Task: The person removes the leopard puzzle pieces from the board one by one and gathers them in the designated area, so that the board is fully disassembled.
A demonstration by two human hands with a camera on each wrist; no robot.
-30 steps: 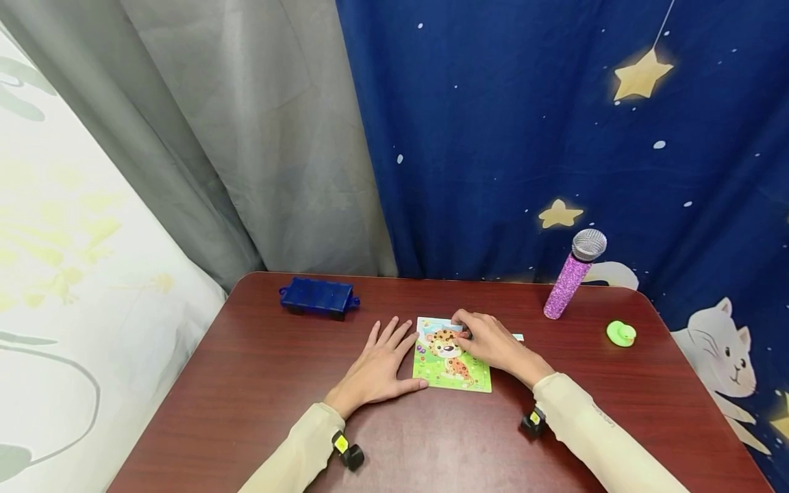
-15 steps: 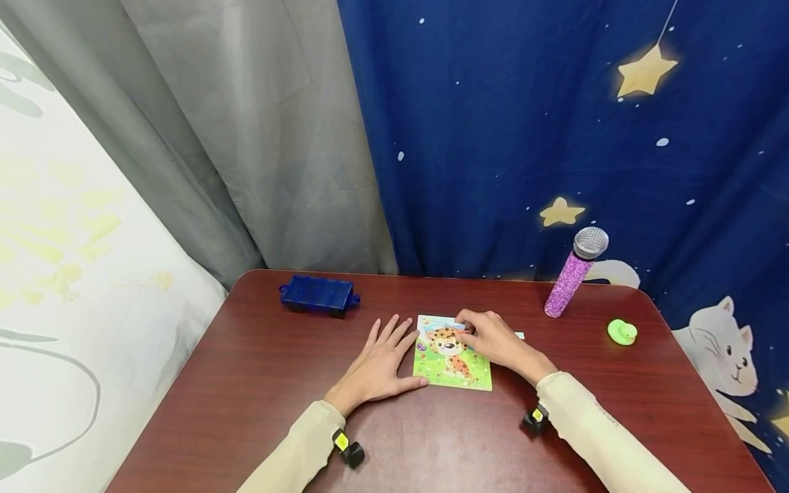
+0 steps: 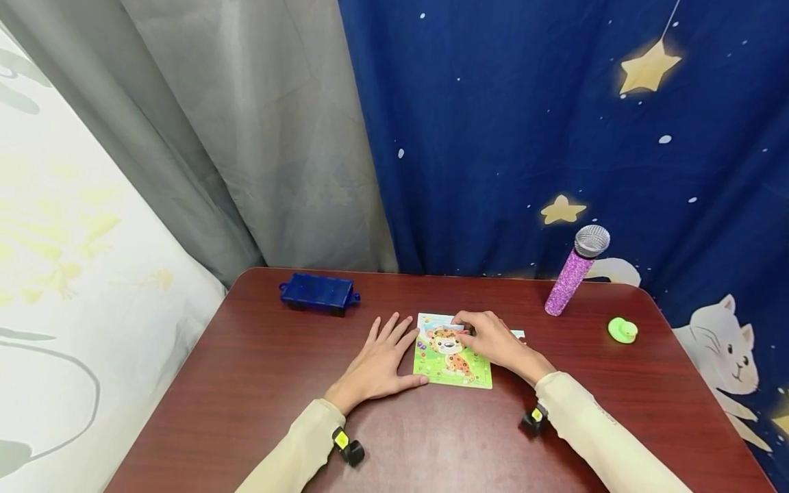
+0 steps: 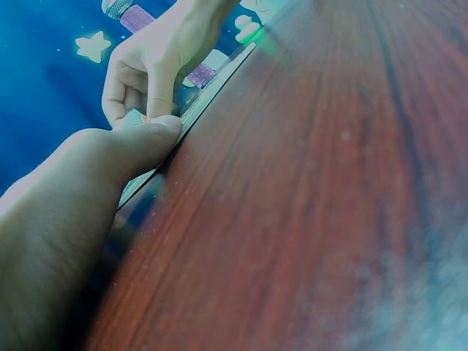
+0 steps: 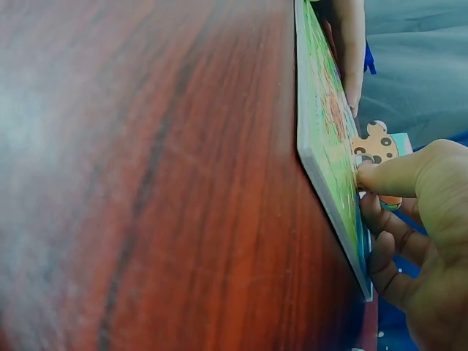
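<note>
A leopard picture puzzle board (image 3: 459, 376) with a green background lies flat on the table. Spread flat, my left hand (image 3: 377, 364) rests at the board's left side, its thumb touching the lower left edge. My right hand (image 3: 491, 340) is over the upper right of the board. In the right wrist view, its thumb and index finger pinch a spotted orange puzzle piece (image 5: 382, 145), which stands tilted up from the board. My fingers cover part of that piece. A small pale piece (image 3: 518, 334) shows on the table just beyond my right hand, mostly hidden.
A blue toy wagon (image 3: 317, 292) sits at the back left of the brown table (image 3: 259, 383). At the back right stand a purple glitter microphone (image 3: 568, 281) and a green toy duck (image 3: 622, 330). Grey and blue curtains hang behind the table.
My right hand shifts slightly over the upper right of the board, keeping its pinch on the puzzle piece. My left hand stays in place.
</note>
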